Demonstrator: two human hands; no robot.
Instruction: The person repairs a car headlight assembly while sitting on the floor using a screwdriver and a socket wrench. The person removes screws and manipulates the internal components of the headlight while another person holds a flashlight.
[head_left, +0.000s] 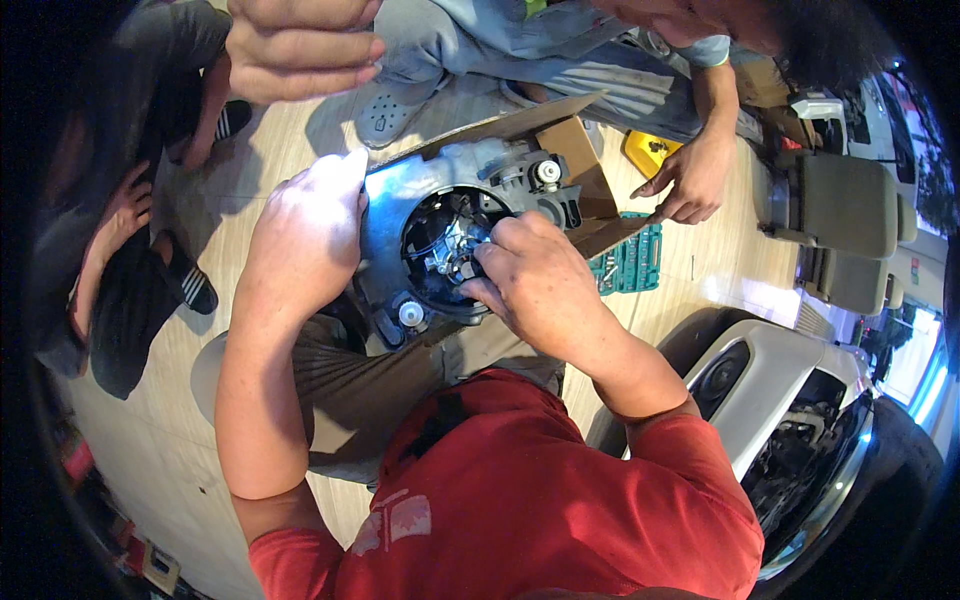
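A grey and black car headlight housing point(385, 225), its back turned up, lies tilted in an open cardboard box point(588, 165) over my lap. My left hand point(308, 228) is closed on the housing's left edge, with bright light washing out the fingertips. In the round opening point(415, 280) there are metal parts and wires. My right hand point(535, 285) reaches to this opening's right side, thumb and fingers pinched together. Whatever small dark part lies between them is mostly hidden. White round adjusters point(411, 314) sit at the housing's corners.
A co-worker's hand point(300, 50) hangs above my left hand. Across from me, another person's hand point(690, 180) is by a yellow object point(650, 152) and a green socket set point(632, 262). A silver car bumper point(765, 370) stands at right, near grey seats point(850, 205).
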